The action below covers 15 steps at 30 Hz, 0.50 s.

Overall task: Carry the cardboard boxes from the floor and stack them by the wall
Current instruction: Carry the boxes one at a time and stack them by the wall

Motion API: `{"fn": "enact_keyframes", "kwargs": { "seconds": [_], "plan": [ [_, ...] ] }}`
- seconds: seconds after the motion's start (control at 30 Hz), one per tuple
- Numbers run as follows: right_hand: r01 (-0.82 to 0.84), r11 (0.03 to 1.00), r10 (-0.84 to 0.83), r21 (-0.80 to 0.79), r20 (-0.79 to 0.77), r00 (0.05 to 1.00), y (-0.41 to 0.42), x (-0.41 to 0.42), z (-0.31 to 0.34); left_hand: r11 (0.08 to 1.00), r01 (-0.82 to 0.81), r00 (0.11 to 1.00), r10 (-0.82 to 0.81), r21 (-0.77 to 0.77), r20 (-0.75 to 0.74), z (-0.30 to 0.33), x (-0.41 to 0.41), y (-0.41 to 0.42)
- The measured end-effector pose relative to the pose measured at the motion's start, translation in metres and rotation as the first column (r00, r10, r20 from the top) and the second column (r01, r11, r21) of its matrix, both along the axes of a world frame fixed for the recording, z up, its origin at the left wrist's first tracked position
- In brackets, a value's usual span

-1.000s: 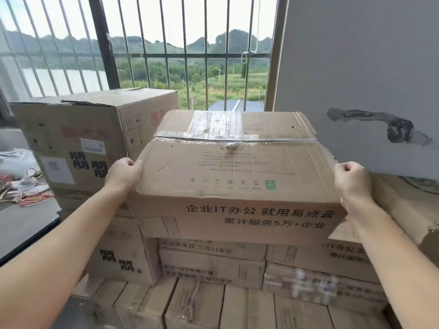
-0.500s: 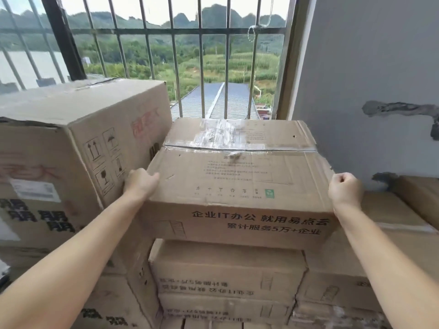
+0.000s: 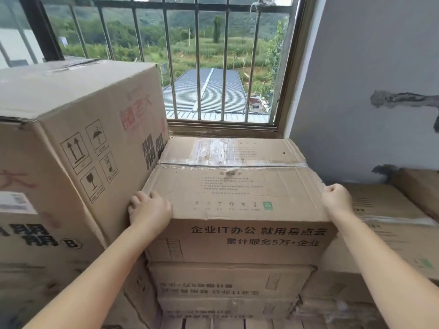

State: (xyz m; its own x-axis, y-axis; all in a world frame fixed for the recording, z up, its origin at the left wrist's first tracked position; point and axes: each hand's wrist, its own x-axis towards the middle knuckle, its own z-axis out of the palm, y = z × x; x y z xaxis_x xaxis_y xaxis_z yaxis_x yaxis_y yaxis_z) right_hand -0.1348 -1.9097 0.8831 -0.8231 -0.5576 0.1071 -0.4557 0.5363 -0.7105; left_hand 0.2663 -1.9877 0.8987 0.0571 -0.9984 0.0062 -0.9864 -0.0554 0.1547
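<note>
A taped brown cardboard box (image 3: pixel 237 186) with black Chinese print on its front sits on top of a stack of similar boxes (image 3: pixel 228 281), its far edge against the window sill. My left hand (image 3: pixel 149 210) grips its near left corner, fingers curled over the top edge. My right hand (image 3: pixel 336 200) grips the near right edge with curled fingers. Both forearms reach in from below.
A large carton (image 3: pixel 78 143) with handling symbols stands tight against the box's left side. Lower boxes (image 3: pixel 389 217) lie to the right along the grey wall (image 3: pixel 370 67). A barred window (image 3: pixel 213 67) is straight ahead.
The box has moved forward and down onto the stack, up to the window sill and beside the large carton. Both hands have stayed on its sides.
</note>
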Motion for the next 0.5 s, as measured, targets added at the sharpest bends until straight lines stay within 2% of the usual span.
{"fn": "enact_keyframes", "kwargs": {
  "seconds": [0.07,0.17,0.23,0.3,0.33,0.4,0.43,0.5],
  "plan": [
    [-0.012,1.0,0.011,0.015,0.016,1.0,0.006,0.004,0.004,0.991,0.1,0.994,-0.095,-0.092,0.055,-0.008,0.007,0.004],
    [-0.09,0.995,0.088,0.037,0.052,0.995,0.024,0.014,0.013,0.961,0.211,0.978,-0.207,-0.179,0.037,-0.01,0.015,0.004],
    [-0.174,0.984,0.173,0.044,0.016,0.985,0.041,0.026,0.02,0.941,0.256,0.963,-0.269,-0.222,-0.03,-0.002,0.015,0.003],
    [-0.238,0.971,0.238,0.008,-0.057,0.97,0.061,0.04,0.029,0.896,0.324,0.904,-0.388,-0.303,-0.18,0.01,0.012,0.003],
    [-0.273,0.962,0.27,-0.028,-0.085,0.959,0.073,0.049,0.033,0.868,0.352,0.835,-0.46,-0.351,-0.301,0.017,0.01,0.005],
    [-0.358,0.924,0.345,-0.132,-0.112,0.932,0.1,0.069,0.04,0.823,0.38,0.625,-0.566,-0.424,-0.538,0.031,0.007,0.015],
    [-0.389,0.901,0.374,-0.19,-0.112,0.921,0.115,0.08,0.043,0.805,0.39,0.525,-0.593,-0.447,-0.61,0.037,0.006,0.021],
    [-0.409,0.868,0.404,-0.28,-0.078,0.911,0.146,0.102,0.046,0.774,0.42,0.398,-0.626,-0.473,-0.671,0.044,0.006,0.037]
  ]
}}
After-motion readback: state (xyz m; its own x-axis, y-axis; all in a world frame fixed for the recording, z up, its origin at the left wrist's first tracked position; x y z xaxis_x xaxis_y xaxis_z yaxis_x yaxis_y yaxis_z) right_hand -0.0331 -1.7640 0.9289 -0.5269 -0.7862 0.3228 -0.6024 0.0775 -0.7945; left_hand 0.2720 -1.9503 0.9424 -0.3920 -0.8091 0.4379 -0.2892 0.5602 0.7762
